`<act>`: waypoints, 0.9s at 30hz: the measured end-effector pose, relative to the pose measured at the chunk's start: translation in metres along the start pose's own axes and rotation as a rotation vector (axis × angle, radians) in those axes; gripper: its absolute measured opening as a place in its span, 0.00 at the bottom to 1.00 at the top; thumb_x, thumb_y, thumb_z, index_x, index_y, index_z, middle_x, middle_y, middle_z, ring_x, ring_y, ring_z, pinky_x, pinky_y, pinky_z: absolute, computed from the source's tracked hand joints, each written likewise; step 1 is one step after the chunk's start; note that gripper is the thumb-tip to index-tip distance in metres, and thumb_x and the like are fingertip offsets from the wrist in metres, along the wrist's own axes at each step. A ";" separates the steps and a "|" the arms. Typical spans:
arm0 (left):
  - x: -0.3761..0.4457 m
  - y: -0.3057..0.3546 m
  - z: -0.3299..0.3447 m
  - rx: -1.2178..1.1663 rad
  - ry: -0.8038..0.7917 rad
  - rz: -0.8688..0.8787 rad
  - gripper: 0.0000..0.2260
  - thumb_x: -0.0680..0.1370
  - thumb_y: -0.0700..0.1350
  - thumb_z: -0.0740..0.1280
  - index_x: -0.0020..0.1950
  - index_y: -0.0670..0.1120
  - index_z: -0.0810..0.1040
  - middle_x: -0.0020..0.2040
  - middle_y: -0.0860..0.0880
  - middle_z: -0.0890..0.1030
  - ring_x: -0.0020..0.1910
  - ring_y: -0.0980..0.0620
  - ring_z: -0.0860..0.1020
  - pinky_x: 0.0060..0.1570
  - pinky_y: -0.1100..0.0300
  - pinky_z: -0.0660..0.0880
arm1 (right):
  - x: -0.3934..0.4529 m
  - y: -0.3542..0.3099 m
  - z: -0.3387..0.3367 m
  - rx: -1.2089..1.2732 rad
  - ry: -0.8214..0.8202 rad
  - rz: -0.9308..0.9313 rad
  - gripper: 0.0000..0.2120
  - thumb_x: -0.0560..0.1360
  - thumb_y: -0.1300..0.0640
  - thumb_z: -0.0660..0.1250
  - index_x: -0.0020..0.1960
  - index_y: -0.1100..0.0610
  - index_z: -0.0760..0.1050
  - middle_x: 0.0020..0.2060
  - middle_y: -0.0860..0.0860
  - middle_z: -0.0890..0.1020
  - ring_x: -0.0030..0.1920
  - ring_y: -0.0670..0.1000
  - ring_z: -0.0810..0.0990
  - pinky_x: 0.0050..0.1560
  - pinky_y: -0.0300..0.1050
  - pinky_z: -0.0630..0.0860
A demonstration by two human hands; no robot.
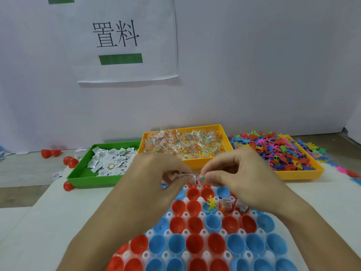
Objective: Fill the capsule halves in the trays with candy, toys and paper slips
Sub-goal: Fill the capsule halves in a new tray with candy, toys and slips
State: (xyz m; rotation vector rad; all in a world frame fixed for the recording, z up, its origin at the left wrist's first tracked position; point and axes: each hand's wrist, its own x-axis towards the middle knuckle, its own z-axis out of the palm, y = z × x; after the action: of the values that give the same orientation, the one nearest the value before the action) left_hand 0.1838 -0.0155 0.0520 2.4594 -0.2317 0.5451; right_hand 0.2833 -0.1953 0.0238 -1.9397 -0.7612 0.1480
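- White tabletop (58, 222) meets a pale wall bearing a printed paper sign (125, 40) with a green bar.
- Nearest the camera, the white moulded tray (204, 231) holds glossy, rounded red and blue capsule halves (194, 244); a few toward its far side already hold a yellow toy (211, 202) or a slip.
- Above the tray's far edge, the left hand (156, 175) pinches folded paper slips (182, 176).
- Beside it, the right hand (240, 173) pinches a small crinkly candy packet (201, 177).
- Beyond the tray stand a green bin (78, 175) of slips, a yellow bin (195, 163) of candy packets, and an orange bin (300, 174) heaped with flat toy figures.
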 end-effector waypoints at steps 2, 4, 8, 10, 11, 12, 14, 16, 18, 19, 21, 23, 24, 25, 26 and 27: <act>-0.001 -0.003 -0.006 -0.008 0.058 -0.028 0.05 0.75 0.41 0.72 0.42 0.50 0.86 0.37 0.58 0.83 0.40 0.57 0.81 0.42 0.65 0.77 | 0.001 0.007 0.002 -0.193 -0.015 0.017 0.06 0.73 0.59 0.75 0.41 0.49 0.86 0.36 0.40 0.85 0.40 0.38 0.83 0.45 0.34 0.79; -0.001 -0.003 -0.010 -0.003 0.090 -0.043 0.05 0.74 0.41 0.72 0.41 0.50 0.86 0.38 0.58 0.83 0.40 0.58 0.81 0.42 0.67 0.77 | 0.001 0.013 0.005 -0.290 -0.048 0.034 0.07 0.73 0.59 0.75 0.40 0.49 0.86 0.36 0.38 0.85 0.41 0.38 0.82 0.44 0.32 0.78; -0.001 -0.001 -0.012 0.024 0.082 -0.059 0.05 0.74 0.42 0.72 0.42 0.51 0.86 0.37 0.59 0.83 0.40 0.59 0.81 0.43 0.69 0.76 | 0.002 0.021 0.009 -0.380 -0.092 0.042 0.07 0.72 0.57 0.76 0.39 0.47 0.85 0.35 0.39 0.82 0.43 0.36 0.79 0.37 0.33 0.75; -0.001 0.000 -0.011 0.025 0.063 -0.066 0.05 0.74 0.42 0.72 0.41 0.51 0.86 0.37 0.60 0.83 0.41 0.60 0.80 0.44 0.69 0.76 | 0.002 0.023 0.010 -0.409 -0.096 0.043 0.06 0.72 0.56 0.76 0.39 0.46 0.85 0.36 0.39 0.80 0.45 0.35 0.77 0.38 0.34 0.74; -0.001 0.001 -0.011 0.021 0.049 -0.070 0.06 0.74 0.42 0.73 0.41 0.52 0.86 0.39 0.61 0.83 0.42 0.61 0.80 0.44 0.70 0.75 | 0.002 0.024 0.010 -0.418 -0.102 0.044 0.05 0.72 0.56 0.76 0.40 0.46 0.85 0.36 0.38 0.79 0.45 0.36 0.77 0.39 0.34 0.73; -0.001 0.001 -0.010 0.018 0.030 -0.078 0.06 0.74 0.42 0.73 0.40 0.53 0.85 0.39 0.63 0.82 0.42 0.62 0.80 0.44 0.72 0.75 | 0.002 0.024 0.010 -0.426 -0.113 0.047 0.05 0.71 0.55 0.77 0.40 0.46 0.85 0.36 0.38 0.79 0.45 0.36 0.77 0.40 0.34 0.73; -0.001 0.001 -0.007 0.012 -0.019 -0.096 0.07 0.75 0.41 0.73 0.40 0.52 0.85 0.38 0.62 0.82 0.40 0.61 0.80 0.43 0.72 0.75 | 0.002 0.025 0.010 -0.441 -0.144 0.052 0.04 0.71 0.55 0.77 0.41 0.46 0.86 0.37 0.38 0.78 0.45 0.37 0.77 0.41 0.33 0.72; -0.001 -0.001 -0.005 0.010 -0.054 -0.101 0.07 0.75 0.40 0.72 0.40 0.50 0.85 0.36 0.60 0.82 0.38 0.60 0.81 0.42 0.69 0.76 | 0.001 0.025 0.010 -0.449 -0.175 0.068 0.04 0.72 0.56 0.76 0.42 0.46 0.86 0.39 0.38 0.78 0.44 0.39 0.77 0.42 0.34 0.74; -0.001 -0.001 -0.004 0.013 -0.060 -0.103 0.06 0.75 0.40 0.72 0.41 0.50 0.86 0.36 0.60 0.82 0.38 0.60 0.81 0.42 0.69 0.76 | 0.001 0.025 0.011 -0.455 -0.194 0.082 0.05 0.73 0.56 0.76 0.43 0.46 0.86 0.39 0.38 0.78 0.43 0.39 0.77 0.41 0.34 0.74; -0.001 -0.001 -0.003 0.012 -0.059 -0.105 0.06 0.75 0.41 0.72 0.42 0.50 0.86 0.37 0.61 0.82 0.38 0.59 0.80 0.42 0.70 0.75 | 0.001 0.025 0.011 -0.460 -0.198 0.085 0.05 0.73 0.56 0.76 0.43 0.46 0.86 0.40 0.38 0.78 0.43 0.39 0.77 0.39 0.33 0.73; -0.001 -0.001 -0.003 0.006 -0.058 -0.106 0.06 0.75 0.41 0.72 0.41 0.50 0.86 0.37 0.61 0.82 0.39 0.59 0.80 0.41 0.71 0.75 | 0.001 0.024 0.012 -0.472 -0.198 0.080 0.05 0.73 0.55 0.75 0.44 0.45 0.86 0.40 0.37 0.77 0.43 0.38 0.77 0.37 0.31 0.71; -0.001 0.000 -0.004 0.005 -0.059 -0.106 0.06 0.75 0.41 0.72 0.41 0.50 0.86 0.37 0.61 0.82 0.39 0.58 0.80 0.41 0.70 0.75 | 0.001 0.024 0.014 -0.468 -0.194 0.079 0.05 0.73 0.55 0.76 0.44 0.45 0.86 0.39 0.35 0.77 0.43 0.37 0.76 0.38 0.32 0.71; -0.001 0.000 -0.004 0.007 -0.060 -0.107 0.06 0.75 0.41 0.72 0.41 0.50 0.86 0.37 0.61 0.82 0.39 0.58 0.80 0.41 0.70 0.75 | 0.001 0.023 0.014 -0.461 -0.197 0.082 0.05 0.73 0.54 0.76 0.45 0.45 0.86 0.39 0.35 0.76 0.44 0.37 0.76 0.40 0.32 0.72; -0.001 0.000 -0.004 0.009 -0.060 -0.109 0.06 0.76 0.42 0.72 0.41 0.51 0.86 0.38 0.62 0.82 0.39 0.59 0.80 0.41 0.70 0.75 | 0.000 0.023 0.015 -0.458 -0.205 0.086 0.04 0.73 0.54 0.76 0.45 0.45 0.86 0.40 0.35 0.76 0.44 0.38 0.77 0.42 0.34 0.73; -0.001 0.000 -0.004 0.010 -0.061 -0.110 0.06 0.76 0.42 0.72 0.42 0.51 0.86 0.38 0.62 0.82 0.39 0.59 0.80 0.42 0.70 0.75 | 0.000 0.023 0.016 -0.461 -0.217 0.090 0.04 0.73 0.54 0.76 0.45 0.44 0.86 0.40 0.35 0.76 0.45 0.39 0.77 0.44 0.36 0.75; -0.001 0.000 -0.004 0.014 -0.064 -0.111 0.05 0.76 0.42 0.72 0.42 0.51 0.86 0.39 0.63 0.81 0.39 0.60 0.80 0.42 0.71 0.75 | 0.000 0.023 0.016 -0.471 -0.230 0.096 0.04 0.72 0.53 0.76 0.46 0.44 0.86 0.41 0.36 0.75 0.47 0.41 0.77 0.47 0.39 0.76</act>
State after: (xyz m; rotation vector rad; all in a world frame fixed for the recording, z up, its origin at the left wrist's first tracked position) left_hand 0.1815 -0.0128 0.0546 2.4878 -0.1167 0.4229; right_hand 0.2866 -0.1898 -0.0040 -2.4374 -0.9147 0.2734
